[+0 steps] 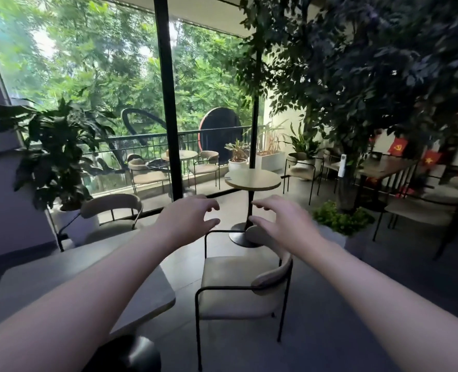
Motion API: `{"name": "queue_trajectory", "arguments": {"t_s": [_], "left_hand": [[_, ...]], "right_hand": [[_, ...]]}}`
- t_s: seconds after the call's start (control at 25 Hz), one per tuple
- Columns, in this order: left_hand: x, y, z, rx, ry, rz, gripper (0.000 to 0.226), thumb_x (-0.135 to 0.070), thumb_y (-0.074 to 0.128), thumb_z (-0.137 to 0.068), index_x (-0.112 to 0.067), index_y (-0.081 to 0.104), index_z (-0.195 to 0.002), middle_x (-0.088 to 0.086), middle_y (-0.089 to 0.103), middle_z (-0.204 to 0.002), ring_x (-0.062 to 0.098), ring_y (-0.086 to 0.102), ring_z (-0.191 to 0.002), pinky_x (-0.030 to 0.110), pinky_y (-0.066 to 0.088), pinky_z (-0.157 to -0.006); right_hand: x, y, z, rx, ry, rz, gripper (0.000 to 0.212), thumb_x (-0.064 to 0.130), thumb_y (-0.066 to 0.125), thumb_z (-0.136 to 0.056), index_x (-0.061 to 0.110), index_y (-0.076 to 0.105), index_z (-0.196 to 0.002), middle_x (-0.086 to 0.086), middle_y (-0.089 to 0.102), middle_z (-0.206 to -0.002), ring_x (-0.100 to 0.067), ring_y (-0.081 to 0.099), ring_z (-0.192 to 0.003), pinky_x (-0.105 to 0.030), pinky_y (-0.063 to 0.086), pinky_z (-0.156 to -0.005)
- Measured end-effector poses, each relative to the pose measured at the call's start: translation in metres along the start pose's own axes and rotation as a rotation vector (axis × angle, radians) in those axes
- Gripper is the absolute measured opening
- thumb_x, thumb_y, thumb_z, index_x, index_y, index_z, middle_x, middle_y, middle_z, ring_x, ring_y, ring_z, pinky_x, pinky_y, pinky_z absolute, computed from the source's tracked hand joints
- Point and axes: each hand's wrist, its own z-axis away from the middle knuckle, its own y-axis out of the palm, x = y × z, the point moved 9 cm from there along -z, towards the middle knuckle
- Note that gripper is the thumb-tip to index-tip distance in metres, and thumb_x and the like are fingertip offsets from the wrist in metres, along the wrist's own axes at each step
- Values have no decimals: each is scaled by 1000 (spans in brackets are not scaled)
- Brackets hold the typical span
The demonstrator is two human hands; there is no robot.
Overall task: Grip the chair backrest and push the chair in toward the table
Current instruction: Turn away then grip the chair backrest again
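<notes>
Beige padded chair stands beside grey table.

Near table at lower left. Chair stands just right of it, apart from its edge, backrest on chair's right side. Second chair behind the table, by the glass wall. Round table behind the near chair, centre. Left hand and right hand held in air above and beyond the chair, apart, not touching backrest. Potted plant far left. Low planter right of round table. More tables & chairs at far right under the tree.
</notes>
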Motion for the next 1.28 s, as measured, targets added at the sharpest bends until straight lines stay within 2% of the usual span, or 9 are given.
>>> {"name": "queue_trajectory", "arguments": {"t_s": [0.2,0.4,0.56,0.68,0.84,1.0,1.12,1.2,1.28], "left_hand": [[-81,63,-137,14,-34,43,32,-53,57,-90,-38,60,-118,-15,63,-114,13,62,-105,35,53,-78],[-138,110,-251,-20,-48,94,31,-53,56,-91,-38,62,-117,-16,64,-112,6,60,-105,28,41,-69],[-154,165,-351,-30,-60,128,30,-52,55,-91,-38,62,-117,-15,63,-110,9,62,-102,31,50,-79],[-157,203,-423,-51,-60,158,29,-52,55,-91,-37,63,-114,-14,65,-111,12,63,-100,38,53,-83],[-138,252,-528,-48,-130,141,28,-51,57,-91,-35,64,-113,-11,66,-110,13,63,-103,38,53,-84],[-122,286,-607,-34,-210,139,29,-48,58,-91,-32,64,-115,-10,65,-111,13,63,-103,37,53,-85],[-106,314,-656,-30,-300,68,30,-46,58,-93,-33,63,-119,-10,65,-117,15,61,-108,33,49,-80],[-95,327,-675,-65,-392,12,30,-47,58,-92,-35,62,-120,-11,67,-117,17,62,-108,32,47,-76],[-83,332,-684,-85,-498,-38,29,-49,58,-91,-38,61,-117,-11,68,-115,19,64,-107,35,51,-80]], "right_hand": [[-162,-44,-51,-3,64,-111,42,54,64,-87,34,65,-123,17,66,-116,-5,60,-105,-37,51,-92],[-290,-73,-105,-25,134,-226,40,51,67,-86,32,66,-122,20,67,-111,3,59,-101,-35,52,-91],[-384,-61,-163,-29,170,-296,37,47,69,-87,30,68,-120,18,68,-107,3,60,-99,-33,52,-91],[-445,-40,-214,1,160,-293,36,47,70,-87,30,69,-118,19,68,-106,2,60,-98,-35,52,-91],[-518,-16,-305,57,119,-294,36,47,68,-87,30,68,-119,19,67,-107,1,60,-99,-35,52,-91],[-571,6,-393,67,53,-328,33,44,70,-86,31,69,-117,18,68,-108,4,61,-97,-27,51,-89],[-615,35,-456,119,-11,-421,31,41,70,-87,29,70,-117,16,69,-106,4,61,-96,-23,50,-85],[-637,57,-493,179,-89,-471,33,43,69,-87,28,69,-117,17,68,-106,2,62,-96,-25,50,-85],[-649,77,-527,226,-162,-529,33,44,70,-87,28,70,-116,17,69,-105,1,63,-96,-28,52,-85]]}}
